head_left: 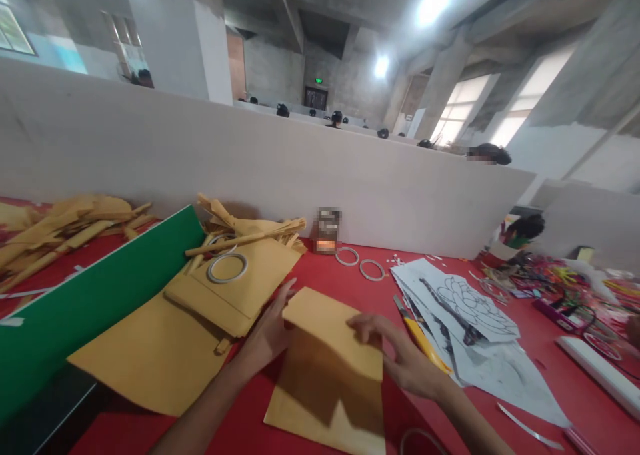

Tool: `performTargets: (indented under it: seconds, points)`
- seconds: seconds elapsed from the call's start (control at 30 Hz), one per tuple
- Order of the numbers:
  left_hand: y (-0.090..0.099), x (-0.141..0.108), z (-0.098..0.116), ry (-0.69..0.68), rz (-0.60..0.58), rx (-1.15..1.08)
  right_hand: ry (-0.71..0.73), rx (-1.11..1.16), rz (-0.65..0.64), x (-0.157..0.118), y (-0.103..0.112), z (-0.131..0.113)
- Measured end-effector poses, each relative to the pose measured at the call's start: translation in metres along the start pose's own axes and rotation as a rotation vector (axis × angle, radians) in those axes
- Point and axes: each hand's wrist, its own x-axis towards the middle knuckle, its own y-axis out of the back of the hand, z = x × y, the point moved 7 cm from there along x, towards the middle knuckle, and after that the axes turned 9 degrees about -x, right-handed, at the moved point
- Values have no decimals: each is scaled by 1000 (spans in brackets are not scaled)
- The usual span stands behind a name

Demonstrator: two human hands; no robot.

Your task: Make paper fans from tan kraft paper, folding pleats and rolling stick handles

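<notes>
Red covers the table (327, 275), its near side cut off and its left partly hidden by piled brown paper (220, 308). Between the hands lies a bent brown sheet (327, 362), its underside hidden. The right hand (403, 355) has curled fingers touching the upper face, thumb spread apart; any pinch is unclear. The left hand (273, 328) stretches its fingers along the left edge, thumb obscured, so I cannot tell its grip.
</notes>
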Motion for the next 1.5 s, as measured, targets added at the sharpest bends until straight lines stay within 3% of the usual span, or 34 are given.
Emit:
performTargets:
  seconds: [0.13,0.2,0.3,0.37,0.43,0.53,0.67,0.77,0.93,1.17,1.5]
  points:
    - [12,3,-3,60,99,24,-48,37,-189,-21,6,3]
    - [9,4,3,50,59,54,-56,124,-234,-21,13,4]
    - [-2,2,17,-29,-73,133,-109,120,-130,-3,22,8]
    - [-8,0,23,-63,-151,198,-185,-57,17,17,24,15]
    - [-12,-3,24,-77,-190,265,-244,-213,30,40,10,24]
    - [-11,-5,23,-77,-175,325,-264,-430,-51,75,-16,39]
    - [-8,-5,21,-78,-115,305,-283,-446,-170,104,-36,50]
    - [-4,-2,21,-77,-72,195,-251,-444,-219,113,-42,42]
    - [7,6,17,3,49,-57,-194,-488,-31,108,-35,14]
    - [3,4,20,-20,61,-136,-102,-398,145,101,-46,-12]
    - [3,4,27,-15,48,-124,-82,-349,138,114,-69,-10]
